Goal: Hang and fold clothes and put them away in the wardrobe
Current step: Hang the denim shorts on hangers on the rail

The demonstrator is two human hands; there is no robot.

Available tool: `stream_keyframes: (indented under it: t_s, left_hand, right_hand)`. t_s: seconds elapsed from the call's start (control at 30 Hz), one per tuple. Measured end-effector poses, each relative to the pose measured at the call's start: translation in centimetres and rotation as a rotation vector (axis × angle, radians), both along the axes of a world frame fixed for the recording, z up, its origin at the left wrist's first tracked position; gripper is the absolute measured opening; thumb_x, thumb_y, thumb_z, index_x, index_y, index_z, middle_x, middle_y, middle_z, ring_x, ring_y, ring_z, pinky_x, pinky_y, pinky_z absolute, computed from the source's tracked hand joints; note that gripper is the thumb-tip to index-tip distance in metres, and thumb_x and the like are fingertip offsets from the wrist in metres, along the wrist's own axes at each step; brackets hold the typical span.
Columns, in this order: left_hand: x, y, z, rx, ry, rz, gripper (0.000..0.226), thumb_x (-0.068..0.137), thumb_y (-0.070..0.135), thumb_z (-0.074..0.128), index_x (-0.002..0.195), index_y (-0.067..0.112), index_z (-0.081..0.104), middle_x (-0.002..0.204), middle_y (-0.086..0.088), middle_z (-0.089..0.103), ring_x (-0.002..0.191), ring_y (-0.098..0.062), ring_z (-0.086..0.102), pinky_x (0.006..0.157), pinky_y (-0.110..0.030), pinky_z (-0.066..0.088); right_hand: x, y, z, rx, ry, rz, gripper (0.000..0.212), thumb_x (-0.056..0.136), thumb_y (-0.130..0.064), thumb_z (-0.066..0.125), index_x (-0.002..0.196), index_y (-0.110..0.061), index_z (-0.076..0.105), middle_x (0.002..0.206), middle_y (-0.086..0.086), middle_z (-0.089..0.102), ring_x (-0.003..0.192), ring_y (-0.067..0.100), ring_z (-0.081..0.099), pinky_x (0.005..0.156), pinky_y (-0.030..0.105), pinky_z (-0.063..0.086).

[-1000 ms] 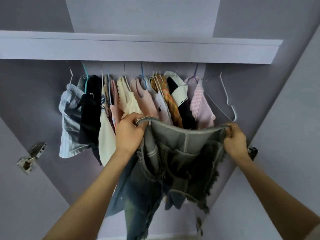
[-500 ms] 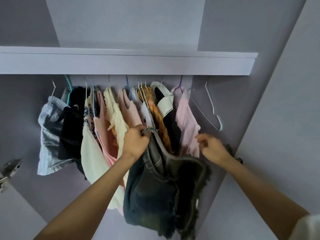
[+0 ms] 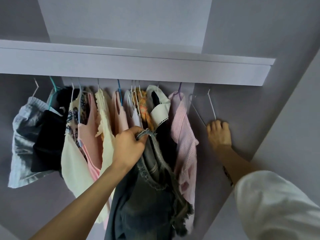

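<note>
The left hand (image 3: 129, 149) grips the denim shorts (image 3: 149, 196) by the waistband, so they dangle in front of the hanging clothes (image 3: 103, 129). The right hand (image 3: 219, 133) curls its fingers around the empty hanger (image 3: 212, 104) (far right of the row). Best to lift its hook clear before pulling, keeping the shorts bunched high.

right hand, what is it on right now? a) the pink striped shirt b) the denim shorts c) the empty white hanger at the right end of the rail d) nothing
c: the right hand has its fingers curled on the empty white hanger, apart from the denim shorts.
</note>
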State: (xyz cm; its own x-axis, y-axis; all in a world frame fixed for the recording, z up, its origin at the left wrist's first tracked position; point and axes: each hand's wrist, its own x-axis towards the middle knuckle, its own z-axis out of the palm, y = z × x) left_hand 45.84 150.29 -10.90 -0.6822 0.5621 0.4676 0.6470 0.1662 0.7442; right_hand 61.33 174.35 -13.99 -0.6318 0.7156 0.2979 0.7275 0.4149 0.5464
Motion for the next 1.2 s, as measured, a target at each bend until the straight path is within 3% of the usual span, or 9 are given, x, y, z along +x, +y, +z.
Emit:
stream_keyframes:
  t_s: [0.07,0.13,0.23,0.3,0.37,0.47,0.7,0.93,1.2]
  left_hand:
    - [-0.2,0.2,-0.3,-0.006,0.017,0.011,0.01,0.084,0.009,0.063,0.086,0.012,0.072,0.079,-0.003,0.071,0.074,-0.02,0.063,0.069,-0.027,0.044]
    - [-0.2,0.2,-0.4,-0.009,0.024,0.008,0.011,0.084,0.007,0.064,0.086,0.012,0.073,0.079,-0.001,0.071,0.072,-0.016,0.062,0.065,-0.016,0.042]
    - [-0.2,0.0,-0.4,-0.018,0.035,0.012,0.01,0.084,0.006,0.064,0.084,0.011,0.073,0.075,-0.002,0.071,0.069,-0.02,0.064,0.063,-0.017,0.044]
    - [-0.2,-0.1,-0.4,-0.021,0.033,0.027,0.009,0.084,0.006,0.064,0.082,0.011,0.072,0.074,-0.007,0.071,0.07,-0.026,0.065,0.067,-0.027,0.045]
    - [0.0,-0.3,-0.5,-0.027,0.031,0.034,0.009,0.084,0.007,0.064,0.083,0.01,0.072,0.075,-0.008,0.072,0.071,-0.026,0.065,0.068,-0.029,0.044]
    - [0.6,-0.7,-0.4,-0.035,0.033,0.03,0.011,0.084,0.008,0.064,0.086,0.012,0.073,0.078,-0.005,0.073,0.073,-0.024,0.065,0.068,-0.026,0.044]
    - [1.6,-2.0,-1.3,-0.037,0.055,0.086,0.013,0.085,0.008,0.063,0.093,0.011,0.073,0.095,-0.003,0.062,0.087,-0.024,0.06,0.08,-0.03,0.045]
    - [3.6,-5.7,-3.2,-0.212,0.013,0.229,0.02,0.091,0.024,0.055,0.103,0.011,0.067,0.109,-0.01,0.058,0.094,-0.033,0.057,0.071,-0.03,0.038]
    - [5.8,-12.4,-5.6,-0.176,-0.219,0.042,0.023,0.093,0.011,0.048,0.071,0.005,0.049,0.068,-0.011,0.052,0.067,-0.024,0.044,0.059,-0.033,0.033]
  right_hand:
    - [-0.5,0.5,0.1,-0.028,-0.033,-0.034,0.053,0.087,-0.004,0.015,0.131,-0.006,0.044,0.12,0.008,0.056,0.105,0.019,0.052,0.09,0.033,0.037]
    - [-0.9,1.1,0.0,-0.054,0.011,-0.116,0.055,0.075,-0.008,0.021,0.1,-0.008,0.07,0.085,0.004,0.068,0.073,0.016,0.059,0.072,0.031,0.038]
    - [-2.4,2.1,-0.2,-0.195,0.336,-0.064,0.04,0.07,-0.006,0.033,0.079,-0.001,0.072,0.063,0.009,0.061,0.043,0.02,0.056,0.045,0.024,0.044]
    - [-2.3,-1.1,2.3,-0.476,0.561,-0.127,0.034,0.078,0.002,0.038,0.103,0.009,0.061,0.09,0.021,0.06,0.057,0.032,0.065,0.047,0.033,0.052]
    - [-2.7,-1.7,2.2,-0.55,0.874,-0.164,0.037,0.086,-0.002,0.048,0.121,0.01,0.042,0.125,0.026,0.043,0.1,0.043,0.059,0.083,0.043,0.05]
    - [-2.9,-1.3,2.4,-0.697,1.164,-0.213,0.041,0.087,-0.001,0.049,0.124,0.01,0.036,0.134,0.026,0.036,0.119,0.046,0.045,0.099,0.045,0.038]
    - [-2.7,-2.8,1.5,-0.703,1.426,0.009,0.036,0.08,0.01,0.041,0.116,0.005,0.044,0.123,0.024,0.047,0.11,0.04,0.05,0.092,0.04,0.039]
    - [1.0,-9.0,-2.3,-0.719,1.509,0.098,0.03,0.084,0.01,0.041,0.112,0.006,0.049,0.103,0.015,0.052,0.091,0.022,0.049,0.073,0.018,0.03]
    - [7.8,-19.5,-8.6,-0.752,1.546,0.183,0.011,0.091,-0.006,0.052,0.087,-0.008,0.042,0.072,0.005,0.04,0.066,0.019,0.041,0.06,0.026,0.034]
